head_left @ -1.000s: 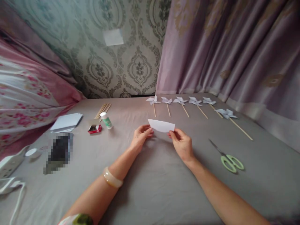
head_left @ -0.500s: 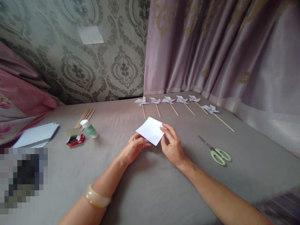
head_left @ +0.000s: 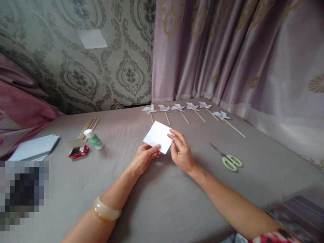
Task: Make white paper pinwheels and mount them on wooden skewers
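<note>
A small square of white paper [head_left: 158, 135] is held up above the grey cloth, between both hands. My left hand [head_left: 145, 157] pinches its near edge, thumb on top and fingers underneath. At the right edge, my right hand [head_left: 182, 150] grips the paper between its fingers and thumb. To the right lies a pair of scissors [head_left: 227, 160] with pale green handles, blades pointing away to the left. Beyond the hands, several white paper pinwheels [head_left: 178, 107] on wooden sticks lie in a row.
On the left stand a white-and-green glue stick [head_left: 93, 139] and an open red box [head_left: 78, 151] of small dark pieces. Behind them lie several wooden sticks [head_left: 88, 127]. A stack of paper [head_left: 35, 146] lies at far left. Curtains [head_left: 197, 50] hang at the back right.
My left thumb has come onto the top of the paper, where before it was at its edge. The whole view has shifted slightly, and my right sleeve now shows.
</note>
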Demonstrator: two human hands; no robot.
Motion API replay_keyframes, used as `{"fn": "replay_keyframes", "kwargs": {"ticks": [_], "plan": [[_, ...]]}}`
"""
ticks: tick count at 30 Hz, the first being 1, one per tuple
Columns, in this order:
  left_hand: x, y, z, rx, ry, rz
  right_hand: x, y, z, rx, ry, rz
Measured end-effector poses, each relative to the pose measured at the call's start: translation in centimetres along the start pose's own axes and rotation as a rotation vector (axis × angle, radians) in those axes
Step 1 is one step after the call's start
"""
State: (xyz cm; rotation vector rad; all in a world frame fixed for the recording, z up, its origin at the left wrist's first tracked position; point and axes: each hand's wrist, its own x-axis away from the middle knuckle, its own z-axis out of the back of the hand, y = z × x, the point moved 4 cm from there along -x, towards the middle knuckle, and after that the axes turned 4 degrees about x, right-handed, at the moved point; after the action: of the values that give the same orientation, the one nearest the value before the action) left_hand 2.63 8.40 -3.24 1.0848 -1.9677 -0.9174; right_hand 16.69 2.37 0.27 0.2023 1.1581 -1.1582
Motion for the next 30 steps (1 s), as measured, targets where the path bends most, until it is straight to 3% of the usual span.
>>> {"fn": "replay_keyframes", "kwargs": {"ticks": [5,8,13,17,19,23,30], "plan": [[-0.4,0.6,1.0,0.026,0.183,-0.092,-0.4,0.7,0.5,-0.031,-0.11,-0.14],[-0.5,1.1,1.4,0.029,0.237,-0.106,-0.8,2.5,2.4,0.042,-0.207,-0.301],[-0.4,1.3,1.4,0.059,0.29,-0.11,0.6,7.6,9.3,0.286,-0.383,-0.534],[-0.4,1.2,1.4,0.112,0.288,-0.118,3.7,11.2,15.4,0.64,-0.52,-0.635],[-0.5,1.2,1.6,0.146,0.281,-0.125,5.4,12.3,17.1,0.646,-0.605,-0.645],[-0.7,1.1,2.2,0.204,0.278,-0.148,7.8,14.2,18.1,0.583,-0.646,-0.7],[-0.7,1.1,2.5,0.231,0.256,-0.173,8.9,15.7,18.4,0.617,-0.65,-0.768]]}}
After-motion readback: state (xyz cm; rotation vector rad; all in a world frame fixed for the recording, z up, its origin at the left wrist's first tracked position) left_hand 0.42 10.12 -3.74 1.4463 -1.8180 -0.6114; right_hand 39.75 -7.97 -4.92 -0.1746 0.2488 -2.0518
